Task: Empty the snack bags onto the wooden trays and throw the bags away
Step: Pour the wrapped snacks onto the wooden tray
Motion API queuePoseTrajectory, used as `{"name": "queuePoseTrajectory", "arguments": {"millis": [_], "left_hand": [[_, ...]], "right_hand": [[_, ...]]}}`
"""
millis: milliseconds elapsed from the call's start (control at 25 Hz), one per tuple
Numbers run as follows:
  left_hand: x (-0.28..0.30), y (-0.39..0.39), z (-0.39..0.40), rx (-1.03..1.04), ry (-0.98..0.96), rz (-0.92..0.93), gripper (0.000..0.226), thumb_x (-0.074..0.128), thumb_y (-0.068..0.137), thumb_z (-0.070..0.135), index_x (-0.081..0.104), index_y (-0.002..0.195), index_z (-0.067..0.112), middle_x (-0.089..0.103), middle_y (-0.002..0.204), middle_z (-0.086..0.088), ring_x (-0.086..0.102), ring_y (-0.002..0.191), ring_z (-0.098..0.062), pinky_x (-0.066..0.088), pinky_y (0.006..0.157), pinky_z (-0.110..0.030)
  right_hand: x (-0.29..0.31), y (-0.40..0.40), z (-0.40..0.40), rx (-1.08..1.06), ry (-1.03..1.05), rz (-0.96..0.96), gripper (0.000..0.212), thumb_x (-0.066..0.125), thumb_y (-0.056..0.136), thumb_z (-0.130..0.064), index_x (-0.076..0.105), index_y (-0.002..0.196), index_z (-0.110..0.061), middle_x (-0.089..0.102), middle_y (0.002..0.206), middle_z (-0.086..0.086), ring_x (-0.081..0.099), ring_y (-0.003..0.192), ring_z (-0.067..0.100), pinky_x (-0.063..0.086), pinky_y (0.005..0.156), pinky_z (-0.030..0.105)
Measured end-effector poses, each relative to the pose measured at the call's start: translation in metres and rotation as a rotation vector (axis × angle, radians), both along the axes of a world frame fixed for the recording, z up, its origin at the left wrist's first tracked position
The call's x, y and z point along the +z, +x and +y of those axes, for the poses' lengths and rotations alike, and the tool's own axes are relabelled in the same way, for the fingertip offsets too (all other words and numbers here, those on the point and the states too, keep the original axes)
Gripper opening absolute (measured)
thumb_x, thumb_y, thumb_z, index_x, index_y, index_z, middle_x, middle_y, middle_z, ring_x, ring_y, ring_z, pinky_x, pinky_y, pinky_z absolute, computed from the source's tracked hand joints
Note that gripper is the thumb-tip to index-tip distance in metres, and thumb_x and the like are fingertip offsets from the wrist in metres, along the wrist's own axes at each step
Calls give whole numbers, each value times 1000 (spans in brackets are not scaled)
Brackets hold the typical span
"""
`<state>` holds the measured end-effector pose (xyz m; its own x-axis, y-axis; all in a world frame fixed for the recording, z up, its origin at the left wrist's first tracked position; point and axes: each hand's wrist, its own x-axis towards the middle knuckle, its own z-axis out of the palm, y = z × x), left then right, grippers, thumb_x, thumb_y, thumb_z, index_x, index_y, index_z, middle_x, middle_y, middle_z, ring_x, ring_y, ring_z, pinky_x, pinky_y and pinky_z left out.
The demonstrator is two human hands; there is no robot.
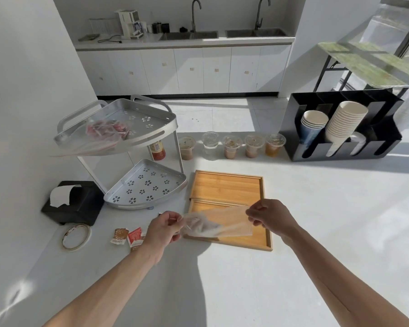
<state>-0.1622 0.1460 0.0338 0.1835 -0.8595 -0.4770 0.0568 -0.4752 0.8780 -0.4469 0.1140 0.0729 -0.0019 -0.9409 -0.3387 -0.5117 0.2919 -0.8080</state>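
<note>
1. Lower centre: left hand and right hand each pinch an end of a clear bag.
2. Bag hangs over the nearer of 2 trays.
3. Upper left: another bag on a rack.

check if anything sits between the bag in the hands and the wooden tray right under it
Nothing visible does. The clear snack bag is held by the left hand and right hand just above the near wooden tray, whose visible surface is bare. The far wooden tray is bare too.
</note>
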Motion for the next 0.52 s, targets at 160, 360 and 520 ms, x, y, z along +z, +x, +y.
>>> {"name": "queuePoseTrajectory", "arguments": {"millis": [160,360,520], "left_hand": [[9,-6,-21,-81,-11,-158,7,69,88,13,63,85,15,58,82,-1,55,79,-15,55,72,-36],[18,-14,-48,-285,-201,-657,16,61,93,15,60,81,26,67,79,2,59,64,-14,45,59,-26],[30,-23,-61,-329,-326,-832,8,64,91,12,71,93,16,66,74,9,62,69,-4,47,66,-13]], "right_hand": [[-27,-3,-11,-84,93,-117,11,69,88,-20,72,86,-9,74,78,3,66,69,16,47,61,27],[-58,2,-24,-135,191,-186,14,66,91,-20,67,77,-18,71,80,5,61,72,18,46,61,29],[-75,6,-29,-161,227,-196,11,65,92,-22,68,83,-16,72,82,5,60,68,17,46,58,27]]}}
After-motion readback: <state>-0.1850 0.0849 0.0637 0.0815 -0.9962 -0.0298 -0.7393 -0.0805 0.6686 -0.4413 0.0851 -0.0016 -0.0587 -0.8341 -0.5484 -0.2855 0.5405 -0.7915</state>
